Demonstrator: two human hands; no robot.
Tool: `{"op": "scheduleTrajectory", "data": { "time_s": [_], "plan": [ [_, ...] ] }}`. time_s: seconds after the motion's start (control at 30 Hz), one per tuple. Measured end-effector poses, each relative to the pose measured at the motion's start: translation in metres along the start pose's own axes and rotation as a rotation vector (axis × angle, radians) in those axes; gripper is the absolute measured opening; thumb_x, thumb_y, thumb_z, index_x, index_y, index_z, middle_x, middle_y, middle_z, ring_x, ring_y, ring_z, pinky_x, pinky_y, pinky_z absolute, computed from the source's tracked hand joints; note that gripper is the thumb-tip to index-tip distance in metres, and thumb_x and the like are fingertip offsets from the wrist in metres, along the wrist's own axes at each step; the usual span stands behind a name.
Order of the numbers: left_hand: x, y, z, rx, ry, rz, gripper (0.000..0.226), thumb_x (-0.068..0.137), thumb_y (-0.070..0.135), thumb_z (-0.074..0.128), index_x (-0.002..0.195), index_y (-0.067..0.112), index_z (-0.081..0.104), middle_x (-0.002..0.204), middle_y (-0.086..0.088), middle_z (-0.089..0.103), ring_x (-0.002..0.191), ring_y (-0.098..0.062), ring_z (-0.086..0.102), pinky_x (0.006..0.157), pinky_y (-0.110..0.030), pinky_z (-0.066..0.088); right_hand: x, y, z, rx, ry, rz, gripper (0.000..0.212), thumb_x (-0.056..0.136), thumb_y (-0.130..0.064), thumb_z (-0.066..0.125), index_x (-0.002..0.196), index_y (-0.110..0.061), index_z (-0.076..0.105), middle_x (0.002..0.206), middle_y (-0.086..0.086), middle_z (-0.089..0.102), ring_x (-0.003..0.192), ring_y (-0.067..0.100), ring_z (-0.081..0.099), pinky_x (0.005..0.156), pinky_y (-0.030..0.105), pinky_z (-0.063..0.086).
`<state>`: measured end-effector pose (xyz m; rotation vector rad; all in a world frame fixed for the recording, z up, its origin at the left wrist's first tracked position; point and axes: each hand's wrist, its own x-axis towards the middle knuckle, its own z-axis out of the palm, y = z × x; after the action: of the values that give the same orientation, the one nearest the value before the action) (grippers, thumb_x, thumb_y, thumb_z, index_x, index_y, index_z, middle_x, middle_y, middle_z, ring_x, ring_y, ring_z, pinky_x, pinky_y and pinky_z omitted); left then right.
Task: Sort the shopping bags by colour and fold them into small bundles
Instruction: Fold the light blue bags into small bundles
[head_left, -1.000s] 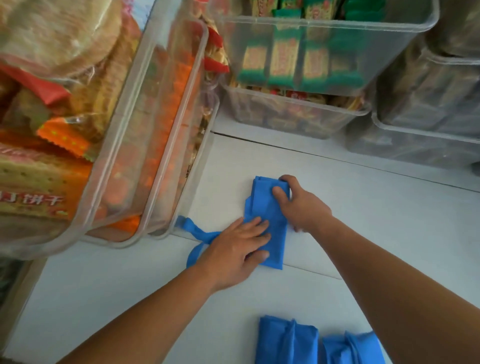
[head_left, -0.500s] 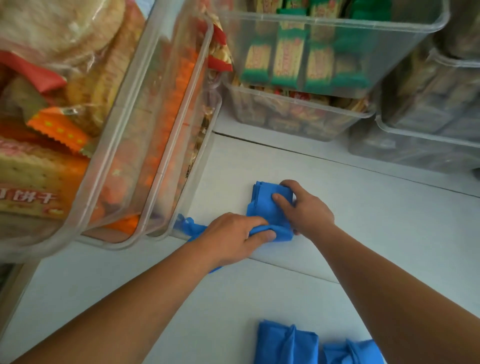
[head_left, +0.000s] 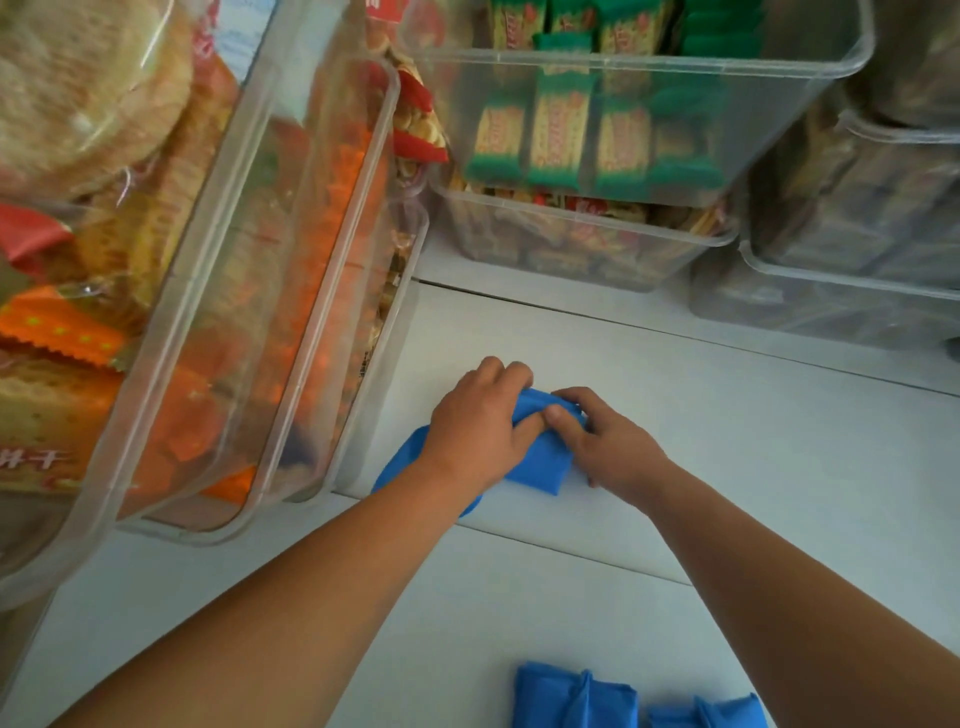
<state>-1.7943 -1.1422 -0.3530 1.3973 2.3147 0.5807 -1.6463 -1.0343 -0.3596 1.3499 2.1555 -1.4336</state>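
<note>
A blue shopping bag (head_left: 540, 457) lies folded into a short thick wad on the white table (head_left: 779, 467). My left hand (head_left: 478, 421) covers its left part, fingers curled over the far edge and thumb pinching the fold. My right hand (head_left: 605, 441) presses on its right end, with the thumb pinching the top of the wad. A blue handle loop (head_left: 400, 462) sticks out to the left under my left wrist. Two folded blue bundles (head_left: 571, 699) (head_left: 706, 714) lie at the near edge.
Clear plastic bins of biscuit packets (head_left: 218, 291) stand stacked along the left. More bins of wrapped snacks (head_left: 597, 130) and a grey-looking stack (head_left: 852, 249) line the back. A seam (head_left: 571, 551) crosses the table.
The bag went from a long flat strip to a short wad. My left hand rolled the near end up and away and now sits on top. The right hand stayed at the far end.
</note>
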Motion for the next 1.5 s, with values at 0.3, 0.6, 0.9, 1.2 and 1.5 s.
{"op": "scheduleTrajectory", "data": {
  "time_s": [0.3,0.6,0.9,1.2,1.5],
  "plan": [
    [-0.033,-0.023,0.001,-0.15,-0.125,-0.103,0.079,0.097,0.047,0.062,0.162,0.032,0.019,0.153,0.004,0.046,0.141,-0.015,0.035,0.119,-0.032,0.024,-0.002,-0.007,0.025,-0.248,0.171,0.063,0.039,0.101,-0.068,0.02,0.127,-0.048,0.042,0.108,-0.003,0.059,0.092,0.023,0.062,0.081,0.041,0.052],
    [-0.027,-0.007,0.008,-0.419,-0.279,-0.264,0.066,0.085,0.026,0.08,0.143,0.031,0.048,0.133,0.006,0.048,0.115,-0.015,0.057,0.102,-0.037,0.051,-0.03,-0.007,0.046,-0.058,0.264,0.057,0.032,0.105,-0.044,0.041,0.131,-0.027,0.049,0.123,-0.001,0.049,0.114,0.023,0.048,0.1,0.043,0.039],
    [-0.104,0.021,-0.046,-0.649,-0.1,-0.126,0.053,0.089,0.02,0.077,0.137,0.028,0.057,0.12,0.013,0.051,0.109,0.001,0.056,0.094,-0.02,0.051,-0.125,-0.042,0.032,0.663,0.224,-0.021,0.01,0.098,-0.031,0.066,0.105,-0.029,0.059,0.106,-0.003,0.065,0.088,0.013,0.064,0.068,0.027,0.053],
    [-0.265,0.027,-0.077,-0.726,-0.155,-0.327,0.045,0.101,0.029,0.062,0.139,0.049,0.049,0.112,0.018,0.066,0.088,0.004,0.063,0.086,-0.019,0.053,-0.245,-0.052,0.091,0.66,0.038,-0.012,0.017,0.093,-0.008,0.066,0.092,-0.024,0.062,0.085,-0.001,0.069,0.075,0.015,0.064,0.062,0.03,0.052],
    [-0.356,0.016,-0.066,-0.648,-0.094,-0.418,0.023,0.098,0.023,0.064,0.12,0.031,0.065,0.106,0.013,0.071,0.097,-0.005,0.068,0.089,-0.034,0.056,-0.293,-0.032,0.147,0.484,-0.138,-0.08,0.011,0.098,-0.014,0.063,0.098,-0.024,0.068,0.09,-0.011,0.073,0.089,0.008,0.067,0.074,0.019,0.051]
  ]
}}
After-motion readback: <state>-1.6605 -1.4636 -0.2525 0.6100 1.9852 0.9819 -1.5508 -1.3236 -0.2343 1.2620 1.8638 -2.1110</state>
